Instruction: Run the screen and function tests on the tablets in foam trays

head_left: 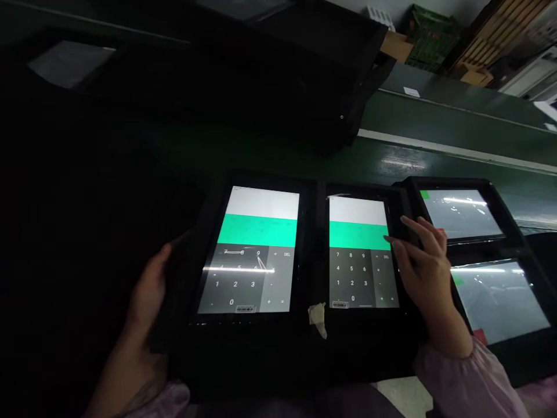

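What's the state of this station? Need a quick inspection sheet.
Surface: green belt with a white edge strip; the left side is too dark to read.
Job's things: left tablet and middle tablet, both showing a calculator keypad under a green band; two more tablets lie to the right, their screens grey with a green corner mark.
Clutter: torn masking tape between the left and middle tablets.
Hands: left hand grips the left tablet's edge; right hand has fingers on the middle tablet's right edge.
Cables: nothing seen.
Surroundings: green plastic crate and cardboard box beyond the belt.
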The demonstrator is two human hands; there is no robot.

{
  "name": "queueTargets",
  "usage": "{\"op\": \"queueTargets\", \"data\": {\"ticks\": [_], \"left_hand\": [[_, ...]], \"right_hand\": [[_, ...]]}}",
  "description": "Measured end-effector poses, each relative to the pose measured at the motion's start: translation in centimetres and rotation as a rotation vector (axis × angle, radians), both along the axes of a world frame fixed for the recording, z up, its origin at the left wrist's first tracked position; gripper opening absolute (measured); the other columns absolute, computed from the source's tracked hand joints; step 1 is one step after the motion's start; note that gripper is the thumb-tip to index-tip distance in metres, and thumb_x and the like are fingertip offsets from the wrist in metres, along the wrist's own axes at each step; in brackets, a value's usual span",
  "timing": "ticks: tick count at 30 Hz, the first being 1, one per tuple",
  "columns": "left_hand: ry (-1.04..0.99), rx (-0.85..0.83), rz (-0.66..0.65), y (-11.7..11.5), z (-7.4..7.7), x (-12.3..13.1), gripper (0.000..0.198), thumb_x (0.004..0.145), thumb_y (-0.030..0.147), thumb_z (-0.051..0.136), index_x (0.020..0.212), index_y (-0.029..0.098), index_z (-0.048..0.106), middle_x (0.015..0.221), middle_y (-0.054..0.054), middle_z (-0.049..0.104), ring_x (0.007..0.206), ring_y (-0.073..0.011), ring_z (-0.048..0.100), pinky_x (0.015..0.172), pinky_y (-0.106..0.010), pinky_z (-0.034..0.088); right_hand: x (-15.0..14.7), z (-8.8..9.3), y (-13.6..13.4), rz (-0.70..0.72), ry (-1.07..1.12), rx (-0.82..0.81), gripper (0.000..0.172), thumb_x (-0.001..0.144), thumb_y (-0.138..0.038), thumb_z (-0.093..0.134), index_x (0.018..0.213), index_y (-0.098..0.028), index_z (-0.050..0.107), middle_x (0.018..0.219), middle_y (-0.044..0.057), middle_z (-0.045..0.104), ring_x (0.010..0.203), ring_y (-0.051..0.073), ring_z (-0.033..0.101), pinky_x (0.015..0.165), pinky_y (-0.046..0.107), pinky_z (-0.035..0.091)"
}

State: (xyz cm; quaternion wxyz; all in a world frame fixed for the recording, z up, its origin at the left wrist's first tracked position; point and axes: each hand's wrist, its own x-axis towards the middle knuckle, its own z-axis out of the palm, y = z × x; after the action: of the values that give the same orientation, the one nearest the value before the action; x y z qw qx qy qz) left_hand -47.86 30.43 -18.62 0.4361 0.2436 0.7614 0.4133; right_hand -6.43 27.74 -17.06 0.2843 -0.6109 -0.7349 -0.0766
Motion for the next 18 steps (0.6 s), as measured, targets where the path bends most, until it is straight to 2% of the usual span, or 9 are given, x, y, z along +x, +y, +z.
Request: {"op": "queueTargets", "data": {"ticks": [2, 6, 12, 16, 18], "left_hand": [[0.008, -0.047, 0.053, 0.2, 0.0, 0.1, 0.063, 0.096, 0.054, 0.056, 0.146, 0.017, 0.064, 0.122, -0.002, 0.083, 0.147, -0.0352, 0.056, 0.126, -0.053, 0.042], [0.006, -0.049, 0.008, 0.7, 0.3, 0.5, 0.06, 0.095, 0.054, 0.054, 0.14, 0.017, 0.068, 0.125, -0.001, 0.082, 0.152, -0.0344, 0.05, 0.124, -0.05, 0.046], [0.062, -0.006, -0.039, 1.0, 0.2, 0.3, 0.048, 0.095, 0.045, 0.055, 0.13, 0.017, 0.072, 0.126, 0.001, 0.081, 0.145, -0.0305, 0.058, 0.125, -0.045, 0.043], [0.026, 0.008, -0.056, 1.0, -0.4, -0.4, 0.043, 0.095, 0.051, 0.058, 0.123, 0.021, 0.072, 0.127, 0.003, 0.081, 0.145, -0.0311, 0.057, 0.126, -0.043, 0.043], [-0.021, 0.03, -0.078, 0.9, -0.8, -0.7, 0.046, 0.095, 0.058, 0.06, 0.123, 0.023, 0.071, 0.13, 0.005, 0.079, 0.149, -0.0305, 0.054, 0.128, -0.041, 0.04]], "right_hand": [[-0.5, -0.8, 0.2, 0.025, 0.007, -0.02, 0.029, 0.107, -0.03, 0.055, 0.113, -0.03, 0.084, 0.152, 0.008, 0.062, 0.149, 0.037, 0.048, 0.116, 0.069, 0.05], [-0.8, -1.3, 0.0, 0.059, -0.039, -0.092, 0.031, 0.107, -0.03, 0.054, 0.12, -0.031, 0.082, 0.164, 0.007, 0.051, 0.159, 0.04, 0.034, 0.12, 0.074, 0.042], [-0.4, -1.4, 0.0, -0.044, 0.007, -0.009, 0.028, 0.106, -0.028, 0.057, 0.11, -0.029, 0.084, 0.151, 0.007, 0.063, 0.154, 0.039, 0.043, 0.118, 0.073, 0.045], [-0.2, -1.5, -0.2, 0.027, -0.021, -0.079, 0.029, 0.106, -0.028, 0.056, 0.119, -0.031, 0.082, 0.162, 0.006, 0.054, 0.159, 0.041, 0.035, 0.12, 0.075, 0.041], [0.2, -1.4, -0.5, 0.052, -0.026, -0.058, 0.028, 0.106, -0.027, 0.057, 0.118, -0.03, 0.082, 0.161, 0.006, 0.055, 0.158, 0.042, 0.036, 0.121, 0.076, 0.039]]}}
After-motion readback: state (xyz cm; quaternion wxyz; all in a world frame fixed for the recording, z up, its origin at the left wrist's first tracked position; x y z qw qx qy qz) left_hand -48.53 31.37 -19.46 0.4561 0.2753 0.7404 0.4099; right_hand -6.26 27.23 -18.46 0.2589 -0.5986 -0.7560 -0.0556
